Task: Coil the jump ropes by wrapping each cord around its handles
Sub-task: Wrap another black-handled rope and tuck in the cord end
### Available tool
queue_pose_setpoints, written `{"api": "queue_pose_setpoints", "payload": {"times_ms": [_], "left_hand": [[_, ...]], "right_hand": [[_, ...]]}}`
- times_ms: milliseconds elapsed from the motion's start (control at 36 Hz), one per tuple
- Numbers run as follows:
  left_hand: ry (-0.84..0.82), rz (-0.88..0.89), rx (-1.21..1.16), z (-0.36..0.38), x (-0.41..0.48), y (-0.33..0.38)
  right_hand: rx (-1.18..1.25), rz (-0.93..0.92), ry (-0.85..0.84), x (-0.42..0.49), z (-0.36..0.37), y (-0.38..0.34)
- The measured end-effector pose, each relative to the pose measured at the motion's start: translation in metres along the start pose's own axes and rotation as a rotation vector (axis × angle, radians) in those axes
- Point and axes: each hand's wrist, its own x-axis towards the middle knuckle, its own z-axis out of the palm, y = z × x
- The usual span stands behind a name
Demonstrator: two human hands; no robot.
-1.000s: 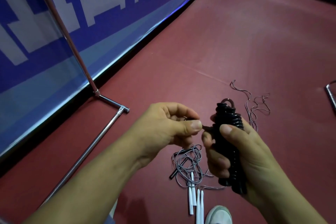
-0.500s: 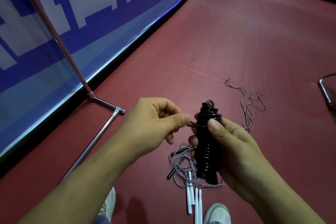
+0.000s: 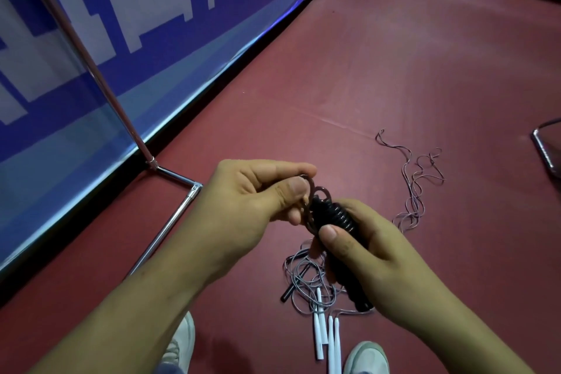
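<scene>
Black coiled jump rope sits gripped in the right hand; the left hand pinches its last dark loop beside the rope's top. Best tuck it snugly.

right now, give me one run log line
right hand: grips wound black jump rope | left hand: pinches its cord loop | floor: loose ropes uncoiled

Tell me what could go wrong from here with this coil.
1. The left hand only pinches the cord's free loop at the top of the coil; if it slips, the upper turns may spring loose from what the right hand grips.
2. The tangled ropes and white handles lie right by the shoes; a step could tread on them or tighten the tangle.
</scene>
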Motion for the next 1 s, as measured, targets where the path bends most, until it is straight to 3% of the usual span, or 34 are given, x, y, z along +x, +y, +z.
{"api": "queue_pose_setpoints", "payload": {"times_ms": [194, 472, 611, 778, 861, 1000], "left_hand": [[0.006, -0.182, -0.009, 0.002, 0.005, -0.002], [0.07, -0.224, 0.039, 0.008, 0.003, -0.008], [-0.024, -0.457, -0.166, 0.0, 0.006, -0.008], [-0.16, -0.597, -0.152, -0.009, 0.007, -0.005], [-0.149, -0.568, -0.075, -0.008, 0.005, -0.007], [0.0, -0.339, 0.161, 0.003, 0.001, -0.017]], "right_hand": [[-0.215, -0.087, 0.013, -0.003, 0.002, 0.009], [-0.436, -0.223, 0.043, -0.003, 0.001, 0.011], [-0.527, -0.257, 0.035, -0.002, 0.0, 0.008], [-0.618, -0.254, -0.045, -0.004, -0.001, 0.005], [-0.658, -0.254, -0.058, -0.004, -0.003, 0.006], [-0.576, -0.214, -0.058, -0.003, -0.005, 0.007]]}}
